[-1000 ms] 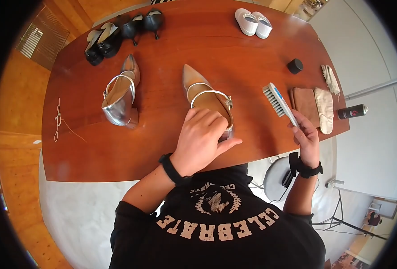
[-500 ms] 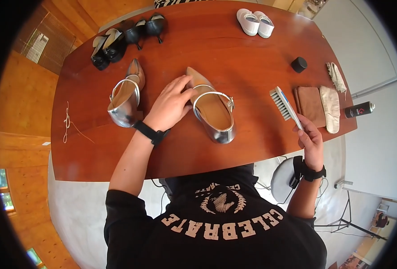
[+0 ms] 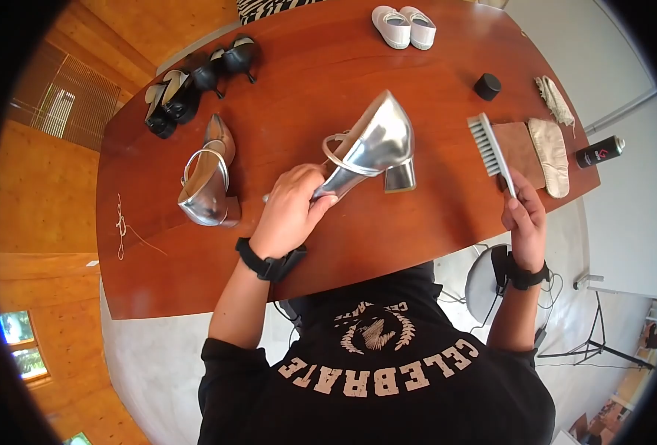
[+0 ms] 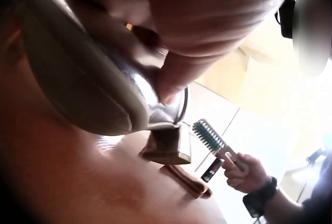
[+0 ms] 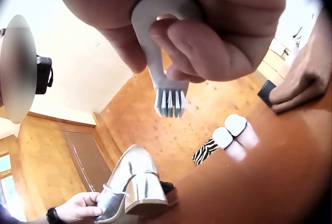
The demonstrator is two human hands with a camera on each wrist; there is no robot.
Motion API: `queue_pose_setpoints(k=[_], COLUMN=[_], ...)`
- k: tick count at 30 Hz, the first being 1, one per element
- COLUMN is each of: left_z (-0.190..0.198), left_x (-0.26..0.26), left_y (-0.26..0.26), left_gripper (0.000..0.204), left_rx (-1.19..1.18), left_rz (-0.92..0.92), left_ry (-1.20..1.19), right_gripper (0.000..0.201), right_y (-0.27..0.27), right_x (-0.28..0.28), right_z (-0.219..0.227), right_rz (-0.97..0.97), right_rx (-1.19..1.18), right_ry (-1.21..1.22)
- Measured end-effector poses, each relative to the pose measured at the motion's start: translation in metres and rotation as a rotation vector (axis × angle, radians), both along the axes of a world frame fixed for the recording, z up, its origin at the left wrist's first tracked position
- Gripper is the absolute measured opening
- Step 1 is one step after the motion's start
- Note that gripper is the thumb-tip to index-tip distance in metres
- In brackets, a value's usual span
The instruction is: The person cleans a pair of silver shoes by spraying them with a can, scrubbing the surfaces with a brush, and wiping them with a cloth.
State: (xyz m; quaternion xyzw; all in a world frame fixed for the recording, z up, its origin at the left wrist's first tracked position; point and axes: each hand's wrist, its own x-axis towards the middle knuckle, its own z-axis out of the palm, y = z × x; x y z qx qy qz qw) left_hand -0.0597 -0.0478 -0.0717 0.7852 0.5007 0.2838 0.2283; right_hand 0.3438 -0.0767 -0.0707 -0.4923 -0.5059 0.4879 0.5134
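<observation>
My left hand [image 3: 293,210] grips a silver heeled shoe [image 3: 380,137] around its front part, which the fingers mostly hide. The shoe is tilted over the table, its shiny heel end raised to the right. In the left wrist view the sole [image 4: 72,79] and block heel [image 4: 168,145] show. My right hand [image 3: 526,211] holds a white brush [image 3: 495,152] by its handle, bristles toward the left, apart from the shoe. The matching silver shoe [image 3: 208,194] stands on the table, left of my left hand.
Black shoes [image 3: 184,96] stand at the back left, white sneakers [image 3: 404,28] at the back. To the right lie a black cap [image 3: 487,87], a brown cloth [image 3: 517,152], a cream cloth [image 3: 548,157] and a spray can [image 3: 601,151]. A thin string [image 3: 121,230] lies far left.
My left hand moved from above the shoe's heel to its front, took hold and lifted it, turning the heel end up to the right. The right hand keeps the brush.
</observation>
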Motion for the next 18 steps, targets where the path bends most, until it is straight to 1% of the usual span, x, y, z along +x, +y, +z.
queue_pose_setpoints(k=[1, 2, 4, 5, 6, 8, 9, 10, 11, 13, 14, 16, 18], left_z=[0.002, 0.007, 0.016, 0.016, 0.017, 0.021, 0.023, 0.025, 0.025, 0.02, 0.021, 0.029, 0.028], left_x=[0.003, 0.005, 0.009, 0.013, 0.015, 0.018, 0.02, 0.023, 0.025, 0.024, 0.022, 0.017, 0.017], left_y=[-0.005, -0.011, -0.022, -0.025, -0.029, -0.035, -0.039, -0.041, -0.044, -0.047, -0.05, -0.053, -0.053], left_gripper=[0.024, 0.023, 0.021, 0.019, 0.019, 0.018, 0.024, 0.024, 0.024, 0.022, 0.022, 0.022, 0.022], left_rx=[0.051, -0.02, -0.162, -0.117, -0.144, -0.198, -0.248, -0.238, -0.229, -0.205, -0.232, -0.287, -0.293], left_rz=[0.05, 0.082, 0.149, 0.149, 0.153, 0.155, 0.15, 0.15, 0.15, 0.157, 0.178, 0.218, 0.237], left_ry=[-0.06, -0.09, -0.151, -0.203, -0.222, -0.26, -0.286, -0.329, -0.371, -0.436, -0.375, -0.251, -0.265], right_gripper=[0.056, 0.057, 0.06, 0.062, 0.063, 0.064, 0.064, 0.064, 0.063, 0.063, 0.063, 0.064, 0.065], right_y=[0.001, 0.003, 0.005, 0.005, 0.003, 0.01, 0.011, 0.011, 0.012, 0.015, 0.016, 0.023, 0.031], right_x=[-0.004, -0.009, -0.031, -0.044, -0.058, -0.081, -0.093, -0.102, -0.11, -0.108, -0.107, -0.107, -0.105], right_z=[0.006, 0.011, 0.015, 0.018, 0.018, 0.032, 0.035, 0.037, 0.034, 0.037, 0.037, 0.03, 0.022], right_rz=[0.021, 0.042, 0.101, 0.148, 0.189, 0.385, 0.422, 0.458, 0.449, 0.44, 0.438, 0.265, 0.091], right_rx=[0.028, 0.056, 0.173, 0.241, 0.293, 0.404, 0.435, 0.464, 0.503, 0.485, 0.474, 0.459, 0.459], right_ry=[0.002, 0.005, -0.077, -0.116, -0.15, -0.45, -0.497, -0.545, -0.543, -0.655, -0.71, -0.644, -0.566])
